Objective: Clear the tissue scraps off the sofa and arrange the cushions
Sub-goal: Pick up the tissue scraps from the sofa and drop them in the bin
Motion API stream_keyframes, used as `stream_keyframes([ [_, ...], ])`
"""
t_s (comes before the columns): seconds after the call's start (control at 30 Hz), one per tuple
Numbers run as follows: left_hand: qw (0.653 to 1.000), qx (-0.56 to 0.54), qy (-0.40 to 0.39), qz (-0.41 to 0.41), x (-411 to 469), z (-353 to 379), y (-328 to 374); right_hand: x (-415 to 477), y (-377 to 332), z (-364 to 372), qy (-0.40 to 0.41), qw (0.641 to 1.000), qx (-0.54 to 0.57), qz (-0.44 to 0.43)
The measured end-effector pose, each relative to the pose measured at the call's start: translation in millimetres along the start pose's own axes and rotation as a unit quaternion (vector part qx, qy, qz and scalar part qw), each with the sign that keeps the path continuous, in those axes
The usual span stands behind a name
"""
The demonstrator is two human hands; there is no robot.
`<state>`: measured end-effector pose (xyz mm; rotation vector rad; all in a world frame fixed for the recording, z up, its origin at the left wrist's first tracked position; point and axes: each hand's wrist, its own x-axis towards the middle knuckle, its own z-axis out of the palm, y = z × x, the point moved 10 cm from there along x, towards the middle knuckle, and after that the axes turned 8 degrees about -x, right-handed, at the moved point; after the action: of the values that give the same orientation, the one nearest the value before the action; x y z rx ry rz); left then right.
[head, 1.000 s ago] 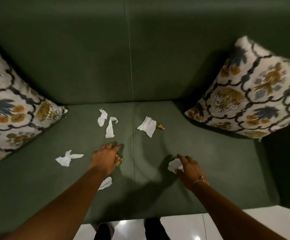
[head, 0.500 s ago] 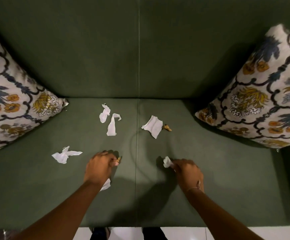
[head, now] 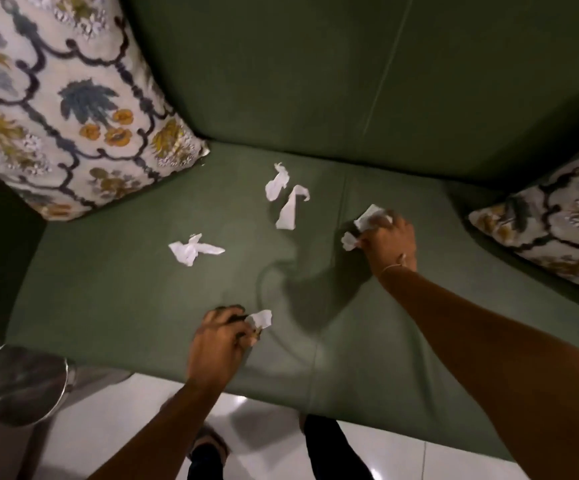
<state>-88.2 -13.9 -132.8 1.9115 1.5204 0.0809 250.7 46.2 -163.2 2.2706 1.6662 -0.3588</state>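
White tissue scraps lie on the green sofa seat [head: 125,299]. My left hand [head: 220,341] is closed near the seat's front edge, pinching a small scrap [head: 261,319]. Farther back, my right hand [head: 386,242] grips a crumpled scrap [head: 348,240] while its fingers rest on another scrap [head: 367,218]. Three loose scraps remain: one [head: 194,250] at the left and two [head: 277,183] [head: 291,209] close together near the backrest. A floral cushion [head: 63,98] leans in the left corner. A second floral cushion [head: 558,233] lies at the right edge, partly cut off.
A round shiny metal bin [head: 21,382] stands on the white tiled floor [head: 125,427] at the lower left, beside the sofa. The green backrest [head: 350,71] rises behind the seat. My feet [head: 208,448] show below the front edge.
The view has swung left and closer. My right hand moved back to the scrap near the seam, still holding its first scrap. My left hand shifted back to the small scrap at the front.
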Motion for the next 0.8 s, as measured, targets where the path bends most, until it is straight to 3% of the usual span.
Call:
stream_keyframes([
  [0.17, 0.999, 0.037, -0.015, 0.012, 0, 12, -25, -15, -11, -5, 0.06, 0.997, 0.041, 0.034],
  [0.27, 1.0, 0.002, -0.016, -0.007, 2, 5, -38, -19, 2, -1, 0.052, 0.98, 0.141, 0.129],
  [0.4, 0.993, -0.089, 0.064, -0.029, -2, -35, -66, -25, -1, -9, 0.068, 0.959, 0.194, 0.195],
  [0.5, 0.986, -0.115, 0.115, -0.034, -11, -74, -100, -37, -26, -23, 0.091, 0.923, 0.295, 0.228],
  [0.63, 0.972, -0.152, 0.16, -0.085, -43, -130, -182, -59, -114, -35, 0.079, 0.889, 0.409, 0.192],
  [0.7, 0.969, -0.112, 0.195, -0.106, -64, -156, -224, -76, -178, -44, 0.058, 0.887, 0.435, 0.141],
  [0.8, 0.945, -0.116, 0.231, -0.201, -104, -188, -305, -107, -296, -42, 0.017, 0.864, 0.496, 0.078],
])
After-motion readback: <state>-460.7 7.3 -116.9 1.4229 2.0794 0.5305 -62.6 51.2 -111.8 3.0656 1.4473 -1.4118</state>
